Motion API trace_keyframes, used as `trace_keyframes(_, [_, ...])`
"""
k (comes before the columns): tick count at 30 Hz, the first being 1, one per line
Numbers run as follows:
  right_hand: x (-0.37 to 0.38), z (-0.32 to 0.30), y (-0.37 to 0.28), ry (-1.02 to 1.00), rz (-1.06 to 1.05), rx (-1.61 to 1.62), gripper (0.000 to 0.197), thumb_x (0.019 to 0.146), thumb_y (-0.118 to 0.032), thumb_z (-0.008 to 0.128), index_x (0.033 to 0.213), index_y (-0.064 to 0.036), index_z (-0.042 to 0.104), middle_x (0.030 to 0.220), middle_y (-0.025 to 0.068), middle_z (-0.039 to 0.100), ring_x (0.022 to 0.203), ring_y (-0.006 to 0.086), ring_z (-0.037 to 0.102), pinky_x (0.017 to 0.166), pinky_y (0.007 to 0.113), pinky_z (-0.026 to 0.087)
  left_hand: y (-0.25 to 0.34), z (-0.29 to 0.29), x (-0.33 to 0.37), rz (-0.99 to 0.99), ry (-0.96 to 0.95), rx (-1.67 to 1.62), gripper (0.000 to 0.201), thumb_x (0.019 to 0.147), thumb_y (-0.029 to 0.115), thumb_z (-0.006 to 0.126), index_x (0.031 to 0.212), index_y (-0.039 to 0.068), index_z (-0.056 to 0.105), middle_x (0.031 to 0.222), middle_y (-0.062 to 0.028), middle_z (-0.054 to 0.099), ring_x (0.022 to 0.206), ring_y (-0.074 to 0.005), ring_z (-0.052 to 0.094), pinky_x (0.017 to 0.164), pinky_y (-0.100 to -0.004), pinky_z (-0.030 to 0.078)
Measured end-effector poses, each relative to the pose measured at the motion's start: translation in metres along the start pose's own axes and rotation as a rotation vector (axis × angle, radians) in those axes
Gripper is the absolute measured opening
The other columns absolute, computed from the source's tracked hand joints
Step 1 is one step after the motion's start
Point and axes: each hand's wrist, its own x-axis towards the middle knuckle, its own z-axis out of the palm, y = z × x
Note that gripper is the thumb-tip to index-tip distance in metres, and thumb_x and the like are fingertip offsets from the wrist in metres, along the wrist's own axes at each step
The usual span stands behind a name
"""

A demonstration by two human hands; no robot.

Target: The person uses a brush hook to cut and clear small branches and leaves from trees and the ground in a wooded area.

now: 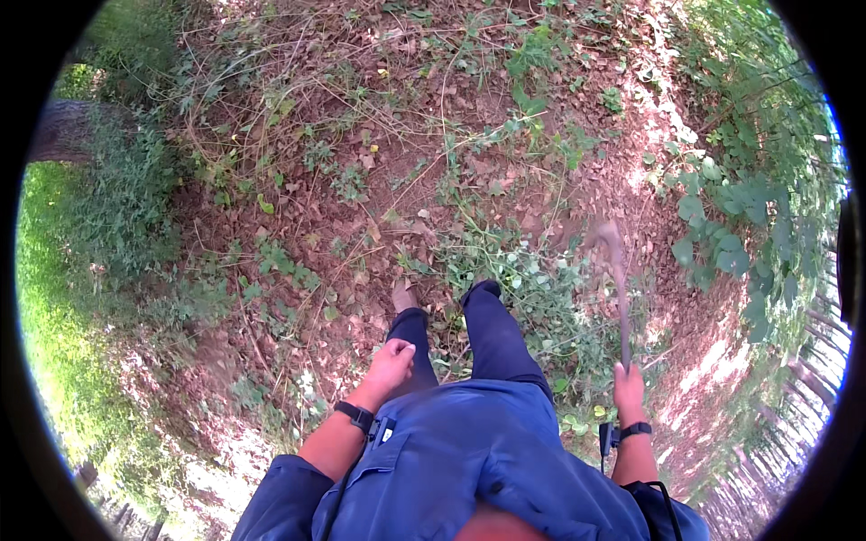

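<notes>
My right hand [628,389] is closed round the lower end of a hooked tool [621,298] with a long, slim wooden-looking handle. The tool points away from me, over the low plants to the right of my legs. Its bent head is smeared by motion, so I cannot make out the blade's exact shape. My left hand [393,362] hangs in front of my left thigh with its fingers curled in, and nothing shows in it. Green leafy weeds [532,284] grow just ahead of my right shoe and to the left of the tool.
Brown soil with dry leaves [361,207] spreads ahead, crossed by thin dry stems and vines [271,117]. Denser bushes [126,207] and a tree trunk [68,131] stand at the left. Broad-leaved plants [722,225] line the right, beside a sunlit strip of bare ground [704,361].
</notes>
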Motion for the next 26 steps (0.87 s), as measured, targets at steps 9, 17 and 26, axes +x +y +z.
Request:
trace_keyframes(9, [-0.092, -0.03, -0.313, -0.365, -0.821, 0.211, 0.031, 0.091, -0.038, 0.053, 0.103, -0.0103, 0.061, 0.093, 0.0165, 0.067, 0.085, 0.04, 0.064, 0.075, 0.049, 0.05, 0.103, -0.024, -0.084, 0.473, -0.237, -0.577, 0.068, 0.092, 0.04, 0.063, 0.142, 0.007, 0.031, 0.119, -0.0137, 0.055, 0.106, -0.0229, 0.059, 0.088, -0.0343, 0.05])
trace_keyframes(17, [-0.132, -0.035, -0.299, -0.364, -0.973, 0.229, 0.06, 0.08, -0.053, 0.065, 0.116, -0.0048, 0.062, 0.111, 0.0183, 0.064, 0.102, 0.0347, 0.062, 0.088, 0.042, 0.049, 0.092, -0.088, -0.168, 0.728, 0.02, -1.25, 0.02, 0.1, 0.028, 0.054, 0.085, 0.016, 0.048, 0.066, 0.0038, 0.044, 0.06, -0.0128, 0.049, 0.068, -0.0388, 0.051])
trace_keyframes(26, [-0.07, 0.052, -0.094, -0.702, -0.136, 0.728, 0.042, 0.097, -0.039, 0.05, 0.118, -0.0067, 0.065, 0.118, 0.0173, 0.066, 0.108, 0.0317, 0.062, 0.095, 0.042, 0.047, -0.024, -0.221, -0.161, 0.689, 0.899, -0.446, 0.032, 0.092, 0.032, 0.067, 0.104, 0.013, 0.045, 0.064, -0.001, 0.051, 0.051, -0.0123, 0.05, 0.049, -0.031, 0.049])
